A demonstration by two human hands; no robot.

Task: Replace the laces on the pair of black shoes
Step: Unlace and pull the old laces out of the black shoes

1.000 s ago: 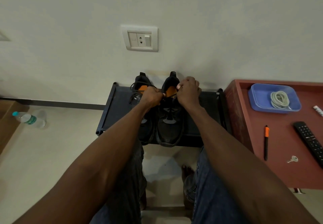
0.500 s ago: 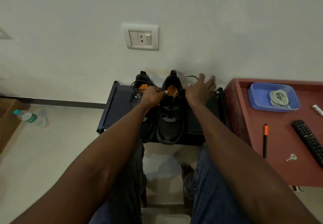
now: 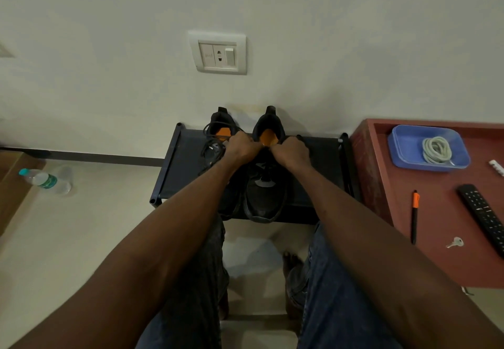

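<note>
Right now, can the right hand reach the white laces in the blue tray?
Probably yes. The right hand is busy at the right shoe, but the white laces lie uncovered in the open blue tray on the red table beside it, with nothing between.

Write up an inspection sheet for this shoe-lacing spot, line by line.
Surface: black shoe rack against the wall, both shoes on it.
Job's things: right black shoe under both hands; left black shoe with loose black lace over it; coiled white laces in the blue tray.
Clutter: pen, remote, key on the red table.
Grippers: left hand and right hand closed at the right shoe's collar; what the fingers pinch cannot be told.
Cables: nothing seen.
Surroundings: wall socket; water bottle lying on the floor.
</note>
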